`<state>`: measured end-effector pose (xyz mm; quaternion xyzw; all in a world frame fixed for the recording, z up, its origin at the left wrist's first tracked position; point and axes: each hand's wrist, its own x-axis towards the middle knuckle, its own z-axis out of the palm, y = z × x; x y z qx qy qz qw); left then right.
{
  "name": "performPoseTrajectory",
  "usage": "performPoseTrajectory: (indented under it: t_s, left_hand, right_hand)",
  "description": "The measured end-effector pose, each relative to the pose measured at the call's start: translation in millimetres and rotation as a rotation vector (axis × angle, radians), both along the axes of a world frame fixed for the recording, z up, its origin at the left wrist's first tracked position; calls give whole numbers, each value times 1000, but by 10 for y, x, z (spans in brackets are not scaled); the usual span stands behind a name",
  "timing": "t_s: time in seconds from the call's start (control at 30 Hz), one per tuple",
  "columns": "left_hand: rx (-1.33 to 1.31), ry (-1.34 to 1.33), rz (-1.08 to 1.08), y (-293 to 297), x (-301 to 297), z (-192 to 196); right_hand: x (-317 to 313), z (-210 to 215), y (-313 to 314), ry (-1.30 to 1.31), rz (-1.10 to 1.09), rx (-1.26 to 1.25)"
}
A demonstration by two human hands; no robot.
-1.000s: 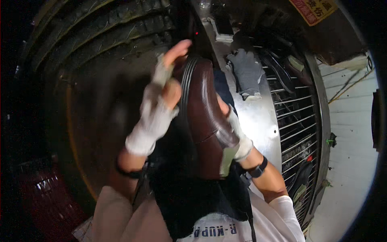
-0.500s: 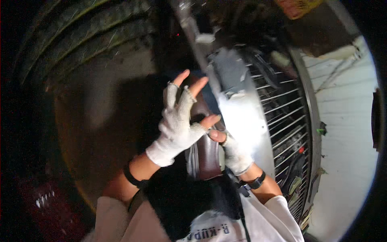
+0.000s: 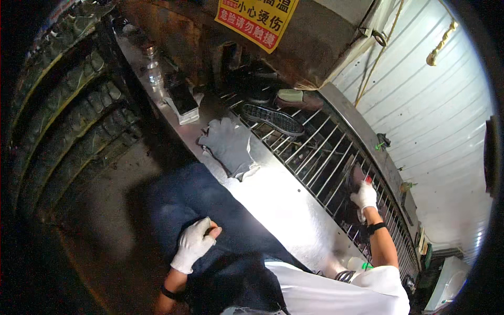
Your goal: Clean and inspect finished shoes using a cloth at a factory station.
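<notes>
Two hands in white fingerless gloves show in the head view, now well apart. Half a second ago both were together over a brown shoe at the lap; now the left hand (image 3: 195, 244) is alone there, left of the rack (image 3: 315, 157), and the right hand (image 3: 363, 197) is over the rack's bars. That suggests the handling has passed from lap to rack.

The left hand's fingers curl loosely over the dark cloth (image 3: 194, 191), with nothing seen in them; whether they are fully closed I cannot tell. The right hand's fingers are at one brown shoe (image 3: 357, 176) on the rack, probably the same one; whether they grasp it or have let go is hidden. One small red thing (image 3: 368, 179) shows just beside those fingers.

Toward the rack's far end are one upturned black sole (image 3: 273, 118), one shoe with a pale sole (image 3: 294, 97), and one dim dark shoe (image 3: 258, 94). Along the rack's left side runs one metal bench (image 3: 283, 197), bearing grey gloves (image 3: 227, 144), perhaps one pair, one black flat thing on a white block (image 3: 185, 107), and one clear bottle (image 3: 153, 71). One yellow-and-red sign (image 3: 257, 23) hangs beyond the rack.
</notes>
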<state>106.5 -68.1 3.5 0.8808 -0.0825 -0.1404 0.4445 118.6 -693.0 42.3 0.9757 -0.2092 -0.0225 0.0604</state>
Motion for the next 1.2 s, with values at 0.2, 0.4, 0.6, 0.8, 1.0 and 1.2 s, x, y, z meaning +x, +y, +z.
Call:
performPoseTrajectory:
  t_s: [0.2, 0.4, 0.6, 0.8, 1.0, 1.2]
  left_hand:
    - [-75, 138, 29, 87, 98, -148]
    - [-1, 178, 1, -80, 109, 114]
    - [-275, 4, 160, -76, -116, 99]
    - [-322, -325, -31, -791, 32, 1051]
    - [-976, 171, 202, -208, -100, 721]
    - [-935, 503, 621, -55, -252, -45]
  right_hand:
    - [1284, -298, 1889, -231, 492, 523]
    - [2217, -863, 1765, -92, 479, 79]
    - [1282, 726, 2799, -335, 737, 484]
    - [833, 1897, 3561, 84, 67, 2093]
    - [1417, 917, 3175, 578, 195, 2044]
    - [2483, -599, 1932, 153, -234, 2127]
